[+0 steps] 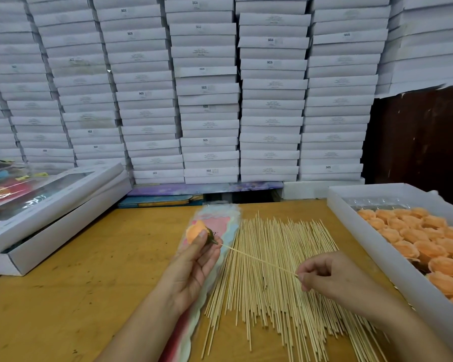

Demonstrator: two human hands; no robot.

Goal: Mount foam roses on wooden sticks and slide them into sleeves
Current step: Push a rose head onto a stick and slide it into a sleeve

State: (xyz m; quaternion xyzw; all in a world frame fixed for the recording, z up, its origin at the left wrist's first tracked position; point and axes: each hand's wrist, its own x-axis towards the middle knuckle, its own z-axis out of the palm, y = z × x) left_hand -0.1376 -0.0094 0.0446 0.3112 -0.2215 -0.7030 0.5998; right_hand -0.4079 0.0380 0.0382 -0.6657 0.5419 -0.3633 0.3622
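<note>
While the left hand (194, 262) curled its fingers (202, 237) round an orange foam rose (195, 231) above the worktop (89, 283), the right hand (330, 275) pinched the far end of a wooden stick (259, 259) whose tip met the rose's green base. Beneath them lay a stack of pastel sleeves (217, 220) beside a spread of loose sticks (272, 296). A white tray (377, 246) of orange roses (429, 239) sat at the right, with stacked white boxes (209, 87) behind.
</note>
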